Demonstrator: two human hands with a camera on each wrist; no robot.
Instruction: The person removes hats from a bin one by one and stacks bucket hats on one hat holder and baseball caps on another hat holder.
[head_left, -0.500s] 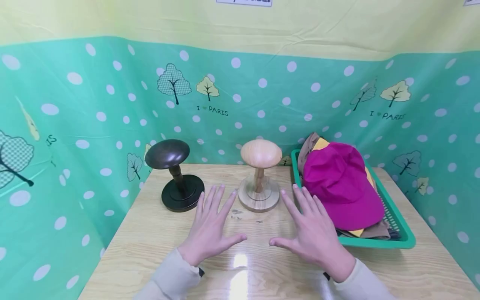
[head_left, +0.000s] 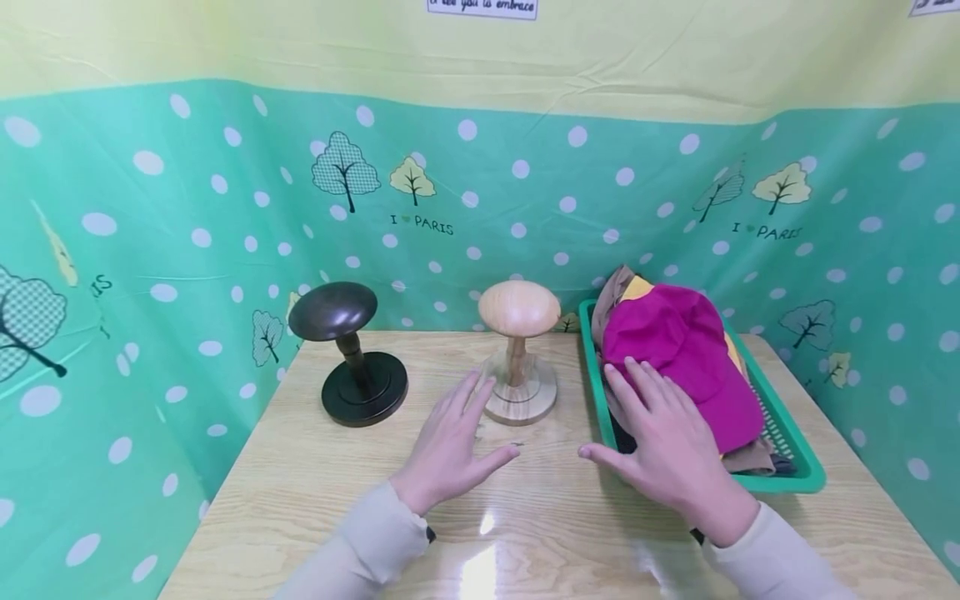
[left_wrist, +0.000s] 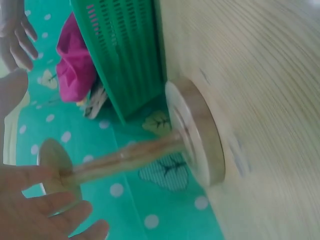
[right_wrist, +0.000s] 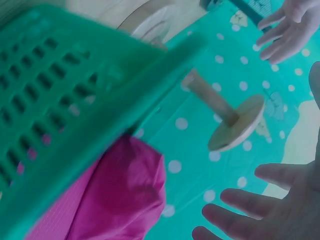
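Note:
A magenta cap (head_left: 686, 358) lies on top of other folded caps in a green basket (head_left: 806, 467) on the right. My right hand (head_left: 671, 446), fingers spread, overlaps the cap's near left side in the head view and holds nothing. In the right wrist view its fingers (right_wrist: 245, 202) stand apart from the cap (right_wrist: 125, 190). My left hand (head_left: 450, 450) hovers over the table before the pale wooden hat stand (head_left: 519, 308), fingers extended, also with nothing in it. The left wrist view shows that stand's round base (left_wrist: 197, 135) beside the hand.
A dark brown hat stand (head_left: 333, 312) stands at the back left of the wooden table (head_left: 300, 500). Behind the table hangs a green and yellow curtain (head_left: 525, 217) with dots and trees. Brown and yellow fabric (head_left: 637, 287) pokes out beneath the magenta cap.
Both hands have moved to the right. The right hand now overlaps the basket and cap; the left has come in front of the pale stand's base. The head view has shifted slightly.

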